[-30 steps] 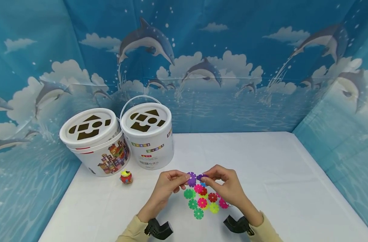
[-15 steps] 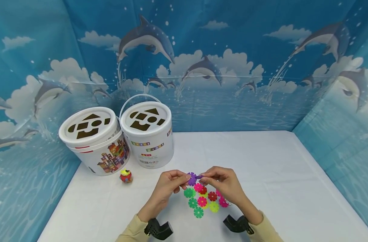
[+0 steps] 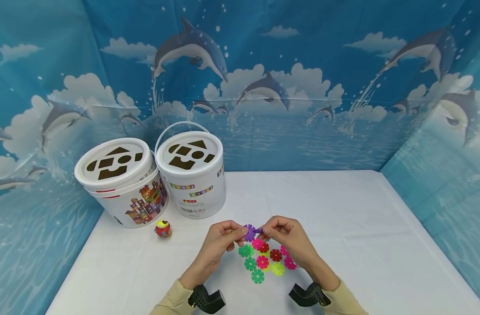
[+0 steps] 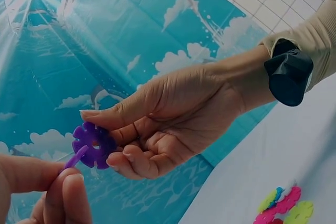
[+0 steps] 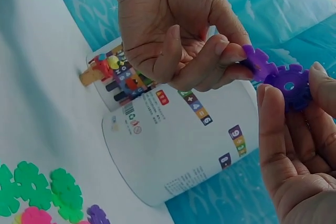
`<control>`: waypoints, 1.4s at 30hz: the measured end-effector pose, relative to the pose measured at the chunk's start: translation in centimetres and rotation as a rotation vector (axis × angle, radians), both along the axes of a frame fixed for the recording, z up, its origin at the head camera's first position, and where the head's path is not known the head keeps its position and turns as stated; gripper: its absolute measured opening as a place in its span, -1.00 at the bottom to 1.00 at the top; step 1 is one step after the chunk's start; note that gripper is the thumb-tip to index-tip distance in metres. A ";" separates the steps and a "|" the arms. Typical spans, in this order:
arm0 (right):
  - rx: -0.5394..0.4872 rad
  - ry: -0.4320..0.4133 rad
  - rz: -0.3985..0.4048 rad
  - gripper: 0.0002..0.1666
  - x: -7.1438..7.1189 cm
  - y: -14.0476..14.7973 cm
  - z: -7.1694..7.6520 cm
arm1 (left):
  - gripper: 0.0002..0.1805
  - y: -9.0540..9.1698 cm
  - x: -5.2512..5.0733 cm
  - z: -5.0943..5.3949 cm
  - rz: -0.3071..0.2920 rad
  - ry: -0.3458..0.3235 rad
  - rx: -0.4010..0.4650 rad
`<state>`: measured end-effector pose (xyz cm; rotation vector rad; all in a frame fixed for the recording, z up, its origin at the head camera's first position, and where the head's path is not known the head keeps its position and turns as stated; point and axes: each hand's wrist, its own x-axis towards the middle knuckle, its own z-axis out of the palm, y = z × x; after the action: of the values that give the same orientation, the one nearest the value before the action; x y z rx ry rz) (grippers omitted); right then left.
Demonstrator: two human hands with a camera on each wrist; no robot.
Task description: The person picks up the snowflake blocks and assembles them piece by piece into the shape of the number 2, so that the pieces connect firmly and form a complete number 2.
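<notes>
Between thumb and fingers my left hand (image 3: 217, 243) pinches a purple notched disc (image 3: 249, 233), held up above the table. A second purple disc (image 5: 258, 63) is pinched in my right hand (image 3: 289, 238), turned nearly edge-on in the left wrist view. The edges of the two discs meet in both wrist views; how deep their slots engage I cannot tell. Just below the hands lie several notched discs: green (image 3: 257, 276), pink (image 3: 262, 262), red (image 3: 276, 255) and yellow (image 3: 278, 268), some overlapping.
Two white lidded buckets, one (image 3: 192, 197) with a raised handle and one (image 3: 118, 205) beside it, stand at the back left. A small red and yellow toy (image 3: 163, 228) sits in front of them. Behind the white table (image 3: 342, 218) hangs a dolphin-print cloth (image 3: 303, 144).
The right hand has moved slightly, and its purple disc has turned from face-on to nearly edge-on against the left one. The left hand has stayed almost in place.
</notes>
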<state>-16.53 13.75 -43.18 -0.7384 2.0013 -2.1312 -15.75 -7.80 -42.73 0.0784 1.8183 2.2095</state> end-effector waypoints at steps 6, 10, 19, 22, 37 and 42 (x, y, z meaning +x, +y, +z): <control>-0.048 0.009 0.005 -0.82 0.1 -0.4 -0.1 | -0.90 0.0 0.1 0.0 0.002 0.017 0.021; -0.045 0.036 -0.018 -0.84 0.2 -0.6 -0.2 | -0.89 0.0 0.2 0.0 0.012 0.026 0.027; -0.021 0.057 -0.061 -0.85 0.5 -0.8 -0.5 | -0.88 0.2 0.1 -0.3 0.013 0.039 0.020; -0.018 0.062 -0.054 -0.86 0.4 -0.9 -0.7 | -0.88 0.3 0.1 -0.4 0.012 0.032 0.020; 0.020 0.030 0.001 -0.84 0.0 -0.6 -0.6 | -0.87 -0.1 -0.6 -1.0 -0.085 0.012 -0.028; 0.103 -0.008 -0.054 -0.82 -0.1 -0.7 -0.5 | -0.85 -0.1 -0.8 -1.3 -0.075 -0.008 -0.061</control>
<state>-16.65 13.06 -43.69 -0.6670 2.1321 -2.0372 -16.54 -7.86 -43.99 0.1232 1.8469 2.0992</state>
